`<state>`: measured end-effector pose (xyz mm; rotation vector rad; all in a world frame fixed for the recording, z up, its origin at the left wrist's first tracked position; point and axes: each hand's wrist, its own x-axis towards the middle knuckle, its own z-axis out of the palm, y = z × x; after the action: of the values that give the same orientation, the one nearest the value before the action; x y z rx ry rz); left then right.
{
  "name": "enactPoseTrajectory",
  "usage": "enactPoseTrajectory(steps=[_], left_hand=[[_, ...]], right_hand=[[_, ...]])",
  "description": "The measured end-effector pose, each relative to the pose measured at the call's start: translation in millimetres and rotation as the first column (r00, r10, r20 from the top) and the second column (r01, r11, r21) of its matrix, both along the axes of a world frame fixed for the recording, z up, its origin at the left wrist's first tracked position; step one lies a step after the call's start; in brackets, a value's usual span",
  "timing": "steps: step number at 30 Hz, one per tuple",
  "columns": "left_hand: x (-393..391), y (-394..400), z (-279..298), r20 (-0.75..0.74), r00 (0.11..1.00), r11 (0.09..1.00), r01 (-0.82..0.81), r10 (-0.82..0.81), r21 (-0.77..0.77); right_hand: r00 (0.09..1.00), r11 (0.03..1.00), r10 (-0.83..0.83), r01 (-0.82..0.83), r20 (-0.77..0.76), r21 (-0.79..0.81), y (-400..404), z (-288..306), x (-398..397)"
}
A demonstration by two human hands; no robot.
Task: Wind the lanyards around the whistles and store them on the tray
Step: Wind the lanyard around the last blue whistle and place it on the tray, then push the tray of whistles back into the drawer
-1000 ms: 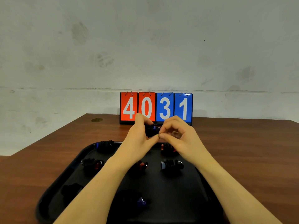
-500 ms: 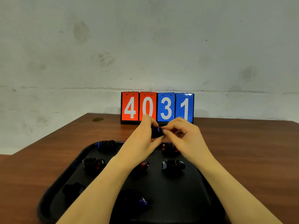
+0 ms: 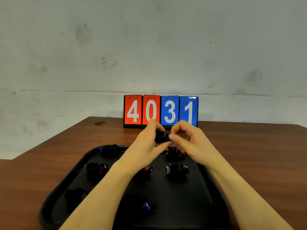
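Both hands pinch a wound whistle [image 3: 162,137] above the black tray [image 3: 196,196].
Left hand [image 3: 146,143] grips its body; right hand [image 3: 187,141] fingertips pinch its end. Seven wound whistles lie below.

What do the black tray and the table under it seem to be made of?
The tray looks like black plastic with a slight gloss: its raised rim shows bluish highlights. The table looks like wood or wood-look laminate, reddish brown with faint grain and a smooth, matte surface; which one I cannot tell.
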<state>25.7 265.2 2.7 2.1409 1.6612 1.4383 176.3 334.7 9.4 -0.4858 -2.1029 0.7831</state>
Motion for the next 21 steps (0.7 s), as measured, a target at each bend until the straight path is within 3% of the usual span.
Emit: enactPoseTrajectory(steps=[4, 10, 17, 21], left_hand=[[3.1, 0.9, 2.6, -0.001, 1.000, 0.999, -0.019, 0.020, 0.026], [7.2, -1.5, 20.3, -0.122, 0.988, 0.995, -0.094, 0.090, -0.026], [19.6, -37.1, 28.3, -0.211, 0.975, 0.997, -0.075, 0.070, -0.015], [36.1, -65.4, 24.6, -0.179, 0.976, 0.991, -0.131, 0.126, -0.018]], right_hand=[[0.997, 0.993, -0.008, 0.000, -0.072, -0.114, -1.2, -1.1, -2.5], [0.998, 0.981, -0.055, 0.054, -0.001, -0.189, -8.8, 8.3, -1.1], [0.983, 0.982, -0.147, 0.159, 0.110, -0.104, -40.6, 20.3, 21.5], [0.965, 0.973, -0.192, 0.211, 0.178, -0.096, -65.2, 16.5, 37.8]])
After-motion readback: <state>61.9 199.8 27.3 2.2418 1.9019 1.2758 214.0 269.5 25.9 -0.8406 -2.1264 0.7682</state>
